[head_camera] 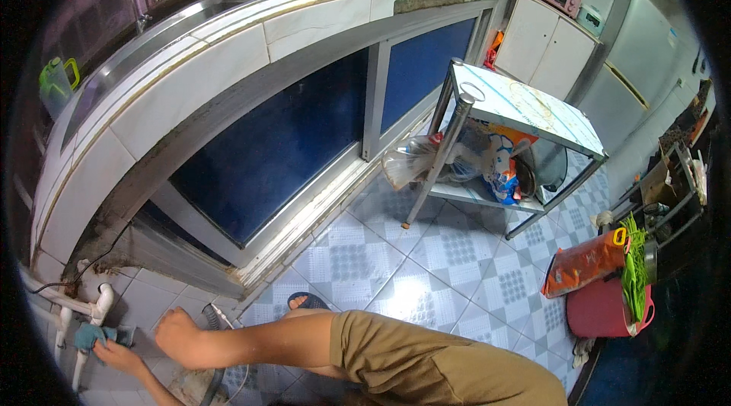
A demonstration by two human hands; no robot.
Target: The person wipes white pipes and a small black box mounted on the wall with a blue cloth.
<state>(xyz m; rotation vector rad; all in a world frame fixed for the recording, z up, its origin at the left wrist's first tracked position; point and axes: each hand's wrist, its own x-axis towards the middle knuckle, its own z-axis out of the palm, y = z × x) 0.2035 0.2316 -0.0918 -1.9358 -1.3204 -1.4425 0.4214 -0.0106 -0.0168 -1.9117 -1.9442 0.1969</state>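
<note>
At the lower left, my left hand [116,356] grips a teal cloth [89,336]. The cloth lies against a white plastic pipe [81,366] below a pipe joint. My right hand [176,329] is bent at the wrist, beside the tiled wall and just right of the cloth. Its fingers are curled, and the palm side is hidden, so I cannot tell if it holds anything. A grey corrugated hose [211,317] runs down behind my right wrist. A brown sleeve [445,357] covers the upper part of that arm.
A tiled counter [320,26] with a steel sink [171,29] curves above blue cabinet doors [285,149]. On the patterned floor stands a steel table [531,103] with bags on its lower shelf. A red tub [597,309] with green vegetables sits at right. A slippered foot [305,300] is near the cabinet.
</note>
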